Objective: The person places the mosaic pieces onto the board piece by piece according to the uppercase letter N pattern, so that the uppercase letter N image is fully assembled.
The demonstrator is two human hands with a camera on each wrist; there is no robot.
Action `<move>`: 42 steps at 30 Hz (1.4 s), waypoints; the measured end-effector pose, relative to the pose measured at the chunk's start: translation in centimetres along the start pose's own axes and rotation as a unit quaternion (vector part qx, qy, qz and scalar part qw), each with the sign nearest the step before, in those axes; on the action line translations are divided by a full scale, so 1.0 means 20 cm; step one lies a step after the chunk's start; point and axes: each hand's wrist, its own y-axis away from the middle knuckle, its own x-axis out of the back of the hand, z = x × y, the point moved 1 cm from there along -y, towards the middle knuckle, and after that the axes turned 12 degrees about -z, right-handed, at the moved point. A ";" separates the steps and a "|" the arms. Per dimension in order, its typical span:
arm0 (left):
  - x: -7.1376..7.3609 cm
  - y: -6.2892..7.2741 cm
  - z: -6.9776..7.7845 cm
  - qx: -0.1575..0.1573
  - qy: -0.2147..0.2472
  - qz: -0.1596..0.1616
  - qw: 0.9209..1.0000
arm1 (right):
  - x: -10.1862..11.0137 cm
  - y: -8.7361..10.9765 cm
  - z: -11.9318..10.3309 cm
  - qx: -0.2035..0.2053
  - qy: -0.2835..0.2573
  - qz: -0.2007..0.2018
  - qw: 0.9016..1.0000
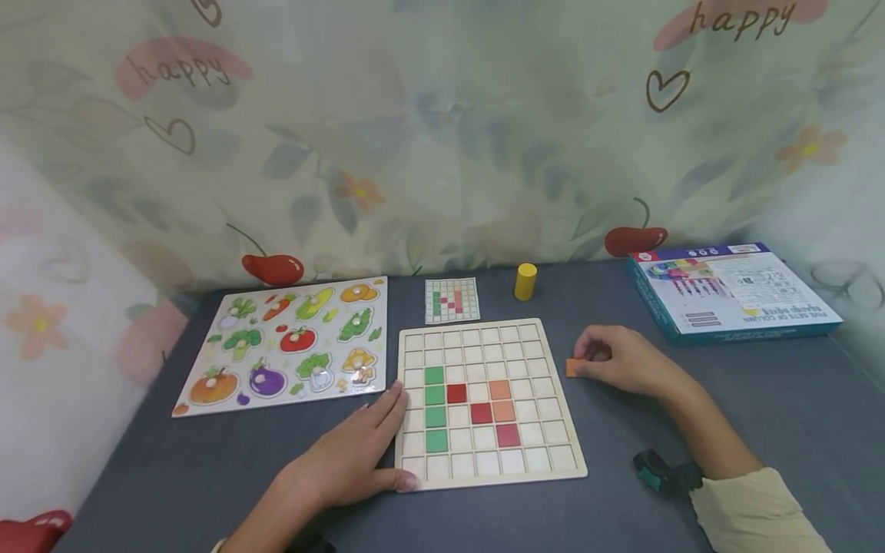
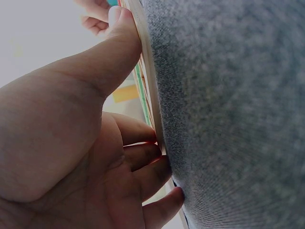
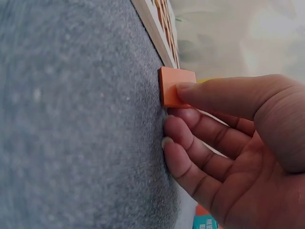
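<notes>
In the head view my right hand (image 1: 622, 359) pinches an orange square tile (image 1: 571, 368) between thumb and fingers, just right of the wooden grid board (image 1: 579, 467). The right wrist view has the tile (image 3: 172, 90) on edge close over the cloth, thumb flat on its face. My left hand (image 1: 356, 449) rests along the board's left edge, fingers fairly straight, thumb at the near left corner. On the board stand a column of several green tiles (image 1: 435, 416), three red tiles (image 1: 481, 413) in a diagonal and two orange tiles (image 1: 500, 390), one above the other.
Behind the board lies a small pattern card (image 1: 452, 300) with coloured squares, beside an upright yellow cylinder (image 1: 525, 282). A vegetable puzzle board (image 1: 290, 361) is at the left, a flat game box (image 1: 740, 296) at the back right. A patterned curtain (image 1: 442, 138) hangs behind the grey-blue table.
</notes>
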 end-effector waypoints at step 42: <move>0.00 0.00 -0.01 -0.004 -0.001 -0.002 1.000 | -0.17 -0.31 -0.30 0.081 -0.035 -0.063 0.994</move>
